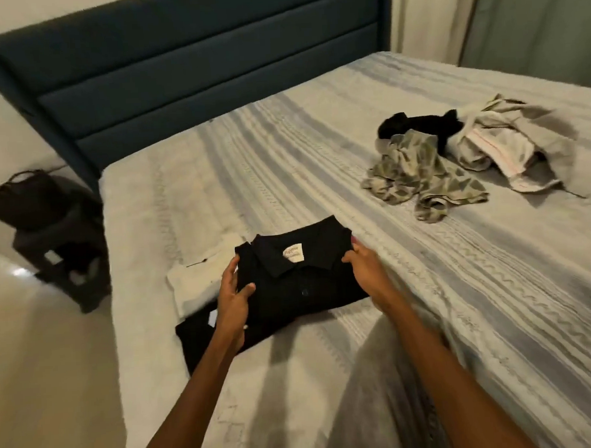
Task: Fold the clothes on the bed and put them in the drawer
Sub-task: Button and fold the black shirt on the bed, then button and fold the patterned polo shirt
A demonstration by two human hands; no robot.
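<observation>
- Head view: you've got a folded black polo shirt near the left edge of the bed, collar facing far, pale neck label showing.
- Your left hand grips the shirt's left edge, thumb curled on top of the fabric, fingers along the side.
- Your right hand pinches the shirt's right edge just by the collar, fingers curled round the fabric.
- Polo sits on top of a 2nd folded black garment, which sticks out on the near-left side w/ a small white tag.
- Folded white garment lies just left of the polo, partly under it.
- Unfolded pile far right on the bed: patterned green-grey garment nearest you, black garment behind it, touching; grey-and-white garment to the right, touching both.
- Dark blue headboard at the far end; curtains far right.
- Off the bed, left: dark bag on a dark stool on the floor.
- Drawer: not in frame.
</observation>
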